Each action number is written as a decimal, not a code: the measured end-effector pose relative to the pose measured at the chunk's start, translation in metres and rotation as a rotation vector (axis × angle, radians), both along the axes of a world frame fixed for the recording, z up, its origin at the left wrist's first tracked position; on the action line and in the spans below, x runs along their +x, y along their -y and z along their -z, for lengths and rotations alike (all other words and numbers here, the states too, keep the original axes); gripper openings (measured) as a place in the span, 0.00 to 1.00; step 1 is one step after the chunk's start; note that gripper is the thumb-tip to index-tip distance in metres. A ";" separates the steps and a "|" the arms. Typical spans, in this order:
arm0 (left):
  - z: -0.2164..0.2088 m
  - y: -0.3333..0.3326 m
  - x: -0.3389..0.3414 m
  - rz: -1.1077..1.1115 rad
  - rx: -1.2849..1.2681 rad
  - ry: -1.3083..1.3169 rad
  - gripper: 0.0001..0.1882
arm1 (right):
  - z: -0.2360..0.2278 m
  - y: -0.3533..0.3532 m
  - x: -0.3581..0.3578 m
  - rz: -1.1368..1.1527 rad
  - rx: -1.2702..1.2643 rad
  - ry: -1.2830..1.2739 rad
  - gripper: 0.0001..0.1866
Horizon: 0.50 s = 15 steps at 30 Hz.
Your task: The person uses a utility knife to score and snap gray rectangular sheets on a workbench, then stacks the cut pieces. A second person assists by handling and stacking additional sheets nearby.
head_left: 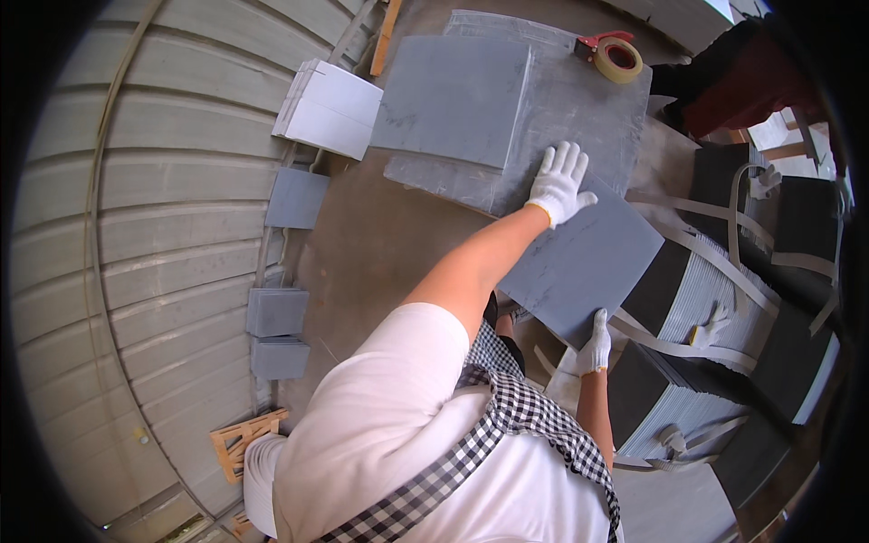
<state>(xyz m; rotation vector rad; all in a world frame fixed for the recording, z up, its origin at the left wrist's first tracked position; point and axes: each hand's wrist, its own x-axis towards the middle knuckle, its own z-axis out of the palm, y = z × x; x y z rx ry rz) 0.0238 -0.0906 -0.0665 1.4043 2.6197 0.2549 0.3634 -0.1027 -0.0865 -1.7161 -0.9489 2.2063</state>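
Observation:
A grey square tile [588, 253] with faint dark veins lies at a slant in front of me, its far corner at the edge of the worktable [588, 118]. My left hand [561, 185], in a white knit glove, is spread flat over that far corner with its fingers apart. My right hand [595, 342], gloved too, grips the near right edge, thumb on top and the other fingers hidden below. Left of my left hand, a neat stack of similar grey tiles [453, 100] sits on the table.
At the table's far right lies a red tape dispenser [615, 59]. Strapped tile stacks [715, 281] with loose gloves [711, 326] stand to the right. A person in dark and red clothing [751, 81] is at the far right. White boxes [330, 109] stand by the ribbed wall [172, 226].

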 end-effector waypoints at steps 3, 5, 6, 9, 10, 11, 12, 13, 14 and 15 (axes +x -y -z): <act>0.005 -0.018 0.006 -0.001 0.015 -0.013 0.47 | -0.005 0.003 -0.001 -0.003 0.022 0.030 0.37; 0.000 -0.031 0.033 0.095 -0.006 -0.020 0.47 | -0.034 0.004 -0.019 0.034 -0.041 0.073 0.35; -0.013 -0.040 0.058 0.235 -0.035 0.049 0.47 | -0.070 0.002 -0.037 0.095 -0.109 0.115 0.33; -0.004 -0.039 0.133 0.584 0.114 0.113 0.44 | -0.074 -0.001 -0.035 0.076 -0.159 0.116 0.30; -0.012 -0.033 0.150 0.704 0.134 0.140 0.43 | -0.062 -0.001 -0.028 0.045 -0.134 0.051 0.29; -0.013 -0.027 0.165 0.814 0.167 0.160 0.38 | -0.064 -0.005 -0.030 -0.113 -0.045 0.176 0.22; -0.028 -0.029 0.182 0.941 0.088 0.220 0.31 | -0.016 0.002 0.003 -0.366 0.206 0.188 0.20; -0.031 -0.022 0.194 0.986 0.075 0.354 0.28 | 0.028 0.008 0.030 -0.649 0.532 0.259 0.20; -0.033 -0.015 0.203 1.033 0.056 0.488 0.25 | 0.070 0.013 0.060 -0.828 0.858 0.352 0.21; -0.035 0.000 0.200 0.955 0.041 0.637 0.22 | 0.068 0.016 0.048 -0.646 0.540 0.222 0.21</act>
